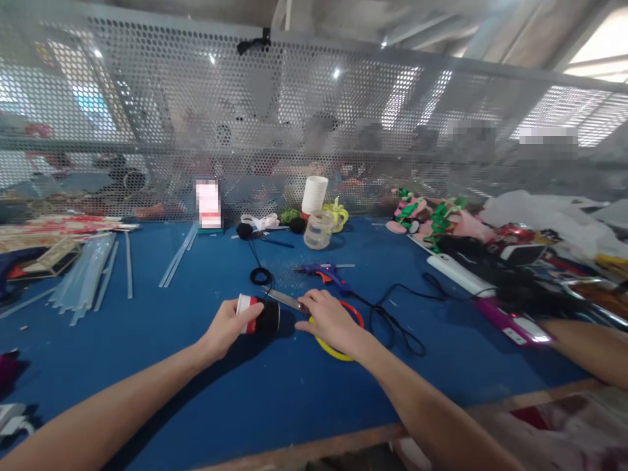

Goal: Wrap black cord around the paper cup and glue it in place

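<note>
My left hand (pixel 223 328) is wrapped round a red and white cup (pixel 249 314) that lies on its side, with black material at its right end. From there a black cord (pixel 260 275) runs up in a small coil. To the right, my right hand (pixel 326 317) rests over large scissors (pixel 284 299) with red and yellow handles, its fingers round them near the pivot. The blades point left toward the cup. Just behind my right hand, a blue glue gun (pixel 326 270) lies on the blue table (pixel 294 405).
Clear glue sticks (pixel 88 275) lie at the left. A phone (pixel 209 206), a stack of white cups (pixel 314 195) and a clear jar (pixel 318 230) stand near the mesh panel (pixel 186 98). A purple and white power strip (pixel 510 320) lies right, beside another person's arm (pixel 589 350).
</note>
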{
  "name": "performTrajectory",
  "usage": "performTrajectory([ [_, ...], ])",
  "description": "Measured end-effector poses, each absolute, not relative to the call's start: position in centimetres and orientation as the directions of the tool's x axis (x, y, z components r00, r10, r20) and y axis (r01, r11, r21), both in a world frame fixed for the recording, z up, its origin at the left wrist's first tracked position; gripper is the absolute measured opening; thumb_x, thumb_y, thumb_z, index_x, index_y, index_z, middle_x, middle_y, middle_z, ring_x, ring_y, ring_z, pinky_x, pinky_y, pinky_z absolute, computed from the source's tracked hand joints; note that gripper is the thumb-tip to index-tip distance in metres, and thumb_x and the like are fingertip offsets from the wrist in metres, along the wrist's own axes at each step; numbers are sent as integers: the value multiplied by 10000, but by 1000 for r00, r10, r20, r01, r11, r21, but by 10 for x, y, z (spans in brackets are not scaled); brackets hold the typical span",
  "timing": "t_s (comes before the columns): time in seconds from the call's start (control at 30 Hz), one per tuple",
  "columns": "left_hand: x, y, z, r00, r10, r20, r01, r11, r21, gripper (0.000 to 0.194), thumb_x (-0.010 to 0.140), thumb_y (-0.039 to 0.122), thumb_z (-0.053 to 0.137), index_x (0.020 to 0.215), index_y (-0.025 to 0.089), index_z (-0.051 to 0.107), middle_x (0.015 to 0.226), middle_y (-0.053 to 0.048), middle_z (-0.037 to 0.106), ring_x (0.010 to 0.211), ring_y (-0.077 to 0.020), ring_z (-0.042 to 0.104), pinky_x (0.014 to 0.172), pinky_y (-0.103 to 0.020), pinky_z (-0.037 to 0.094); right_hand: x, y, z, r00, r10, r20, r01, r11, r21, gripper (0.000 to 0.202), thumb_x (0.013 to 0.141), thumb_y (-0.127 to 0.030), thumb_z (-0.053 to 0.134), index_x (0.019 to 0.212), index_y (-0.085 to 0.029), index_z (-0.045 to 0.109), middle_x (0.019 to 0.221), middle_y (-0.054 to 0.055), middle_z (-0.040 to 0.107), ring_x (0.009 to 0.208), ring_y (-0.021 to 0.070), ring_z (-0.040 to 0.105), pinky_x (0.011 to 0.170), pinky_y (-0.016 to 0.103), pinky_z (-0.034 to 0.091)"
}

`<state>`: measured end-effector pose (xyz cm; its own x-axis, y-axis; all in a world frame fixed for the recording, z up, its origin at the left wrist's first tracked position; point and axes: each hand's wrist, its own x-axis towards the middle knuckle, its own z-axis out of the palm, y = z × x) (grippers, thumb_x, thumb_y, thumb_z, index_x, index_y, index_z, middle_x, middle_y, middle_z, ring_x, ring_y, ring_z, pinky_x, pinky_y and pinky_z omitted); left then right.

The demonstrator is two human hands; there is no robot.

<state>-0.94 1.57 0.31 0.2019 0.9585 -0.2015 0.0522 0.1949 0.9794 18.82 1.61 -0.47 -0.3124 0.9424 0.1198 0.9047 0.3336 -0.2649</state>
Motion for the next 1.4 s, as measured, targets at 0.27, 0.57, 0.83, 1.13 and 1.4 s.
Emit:
performTrajectory([
  [0.27,-13,19,-1,183,968,-170,129,148,980,348,623,441,551,542,114,466,461,53,375,428,-50,290,435,-192,213,201,10,1,-276,961,-5,944,270,-191,104,695,-103,515,739,-165,586,796,86,564,782,224,512,687,313,395],
  [0.57,-11,24,-3,237,953,-189,192,145,971,369,650,463,486,502,140,385,467,55,314,451,-52,243,433,-194,182,230,58,11,22,998,-52,987,-30,-159,217,746,-171,453,876,-42,570,892,205,563,900,281,512,724,339,375],
  [0.83,-14,32,-1,209,962,-175,286,111,952,321,674,407,424,484,159,347,472,55,272,445,-56,214,423,-205,163,241,80,-1,163,981,-103,925,-188,-329,316,676,-140,492,970,-25,493,911,207,579,846,269,558,702,327,396],
  [1.13,-13,46,3,199,954,-226,375,139,917,294,707,369,357,499,163,337,471,54,286,443,-64,240,429,-205,183,211,46,36,-207,963,-175,502,-49,-863,200,732,-319,478,764,-123,502,571,15,576,512,121,566,517,235,465],
  [1.4,-22,47,0,167,962,-217,385,138,912,308,719,397,340,532,156,375,484,55,295,457,-73,252,438,-204,195,187,10,16,-268,962,-53,509,95,-856,219,752,-308,461,870,-155,564,660,37,614,502,127,565,417,225,461],
])
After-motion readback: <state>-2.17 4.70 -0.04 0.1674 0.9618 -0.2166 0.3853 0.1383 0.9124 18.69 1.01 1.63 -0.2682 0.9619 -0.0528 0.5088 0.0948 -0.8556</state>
